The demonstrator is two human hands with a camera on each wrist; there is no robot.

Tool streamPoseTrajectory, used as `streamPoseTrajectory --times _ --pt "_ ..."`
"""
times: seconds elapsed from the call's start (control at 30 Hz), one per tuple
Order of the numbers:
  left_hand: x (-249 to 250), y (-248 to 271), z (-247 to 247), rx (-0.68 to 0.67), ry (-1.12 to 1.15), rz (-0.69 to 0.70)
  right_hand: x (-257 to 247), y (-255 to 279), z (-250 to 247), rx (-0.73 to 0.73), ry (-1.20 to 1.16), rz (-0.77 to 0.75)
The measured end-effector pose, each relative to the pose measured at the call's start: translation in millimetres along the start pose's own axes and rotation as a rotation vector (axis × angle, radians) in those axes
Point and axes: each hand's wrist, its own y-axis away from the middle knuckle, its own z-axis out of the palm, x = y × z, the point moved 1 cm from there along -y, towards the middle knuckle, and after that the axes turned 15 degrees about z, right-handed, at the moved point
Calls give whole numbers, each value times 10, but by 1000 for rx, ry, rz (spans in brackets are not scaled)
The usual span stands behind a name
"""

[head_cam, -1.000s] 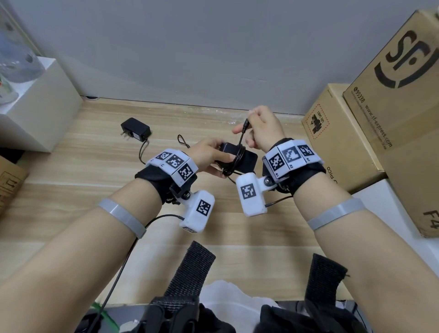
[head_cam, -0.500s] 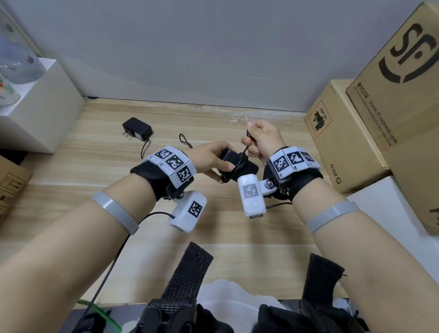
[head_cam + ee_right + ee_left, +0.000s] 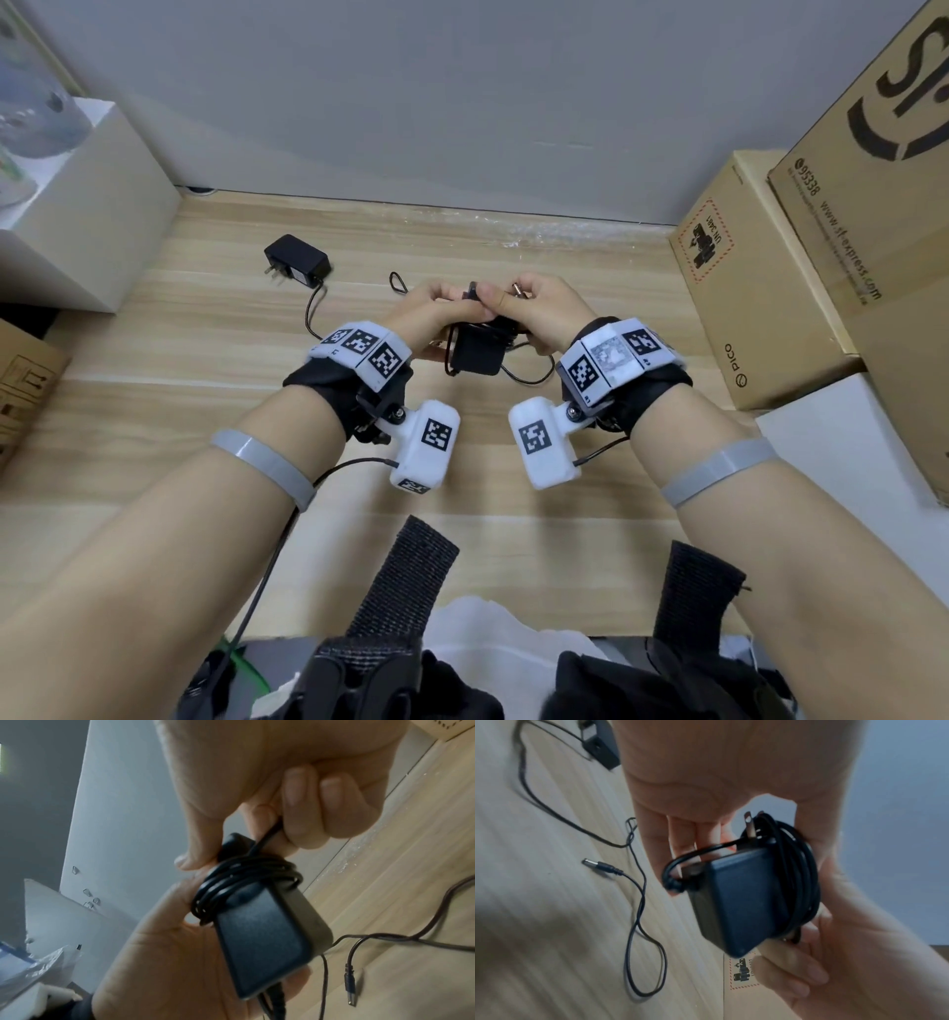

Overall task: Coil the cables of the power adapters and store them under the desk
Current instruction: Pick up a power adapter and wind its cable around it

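A black power adapter (image 3: 477, 352) with its cable (image 3: 799, 874) wound round it in several turns is held above the wooden desk (image 3: 205, 360). My left hand (image 3: 436, 313) grips the adapter body (image 3: 264, 939) from the left. My right hand (image 3: 544, 313) pinches the cable's free end (image 3: 268, 833) against the coil, and the metal plug tip (image 3: 518, 291) pokes out between its fingers. A second black adapter (image 3: 297, 259) lies on the desk at the back left. Its thin cable (image 3: 639, 923) trails loose and its barrel plug (image 3: 598, 865) lies on the wood.
Two cardboard boxes (image 3: 760, 308) (image 3: 873, 180) stand stacked along the right edge, above a white surface (image 3: 847, 426). A white box (image 3: 77, 221) sits at the back left with another carton (image 3: 20, 380) below it. The grey wall closes the back.
My right hand has come down from above the adapter and now presses the cable end onto the coil. Both hands have drawn together, and the adapter has turned in my left hand.
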Motion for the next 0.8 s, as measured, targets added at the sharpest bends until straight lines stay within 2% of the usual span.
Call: streamPoseTrajectory --times 0.13,0.23,0.3,0.43,0.53,0.8 --pt "-100 107 -94 22 79 -26 5 -59 131 -149 -110 50" --pt "-229 251 -256 51 158 -59 2 -150 357 -180 -152 75" --pt "-357 363 -391 149 196 -71 5 -202 566 -221 -179 92" --pt "-619 684 -621 448 225 -74 45 -239 1062 -348 -242 129" --pt "-816 1016 -759 613 292 -104 110 -185 1493 -414 -191 128" --pt "-1230 2058 -1037 880 464 -89 331 300 2444 -609 -9 65"
